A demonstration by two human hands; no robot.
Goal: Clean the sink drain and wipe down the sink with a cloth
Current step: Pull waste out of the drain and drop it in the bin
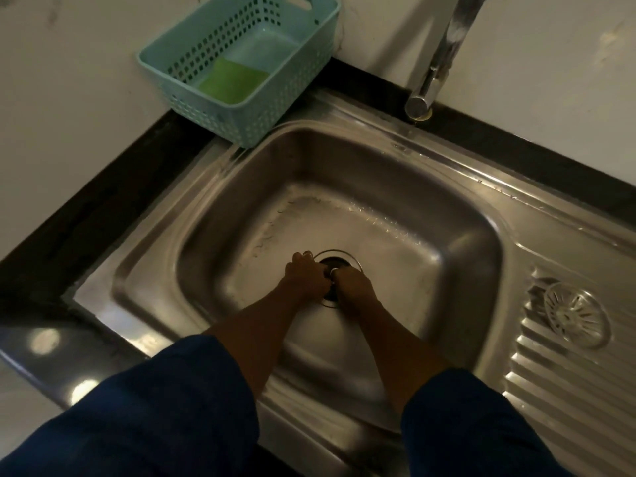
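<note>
- Nearest the front edge, two dark blue sleeves [155, 407] are pushed up; both bare forearms reach down into the sink [241, 187].
- The left hand [306, 275] sits at the left rim of the drain [335, 261] with its fingers curled. I cannot tell whether they grip anything.
- The right hand [354, 287] lies over the near side of the drain, fingers also curled. A small bright spot shows between the two hands; too blurred for me to identify, so I cannot tell what this hand holds, if anything.
- The drain is in the middle of the basin floor, its mouth dark and open.
- A round strainer [573, 313] lies on the ribbed drainboard [568, 390] at the sink's right end, well apart from the drain.
- Pale residue rings the basin floor on its far and left sides.
- At the back-left corner of the counter [69, 218], a teal basket [151, 63] holds the green cloth [232, 82], untouched.
- The tap [437, 63] stands at the back edge; I see no water running.
- My judgement: drain cleaning is in hand, strainer already out; wiping the sink has not begun.
</note>
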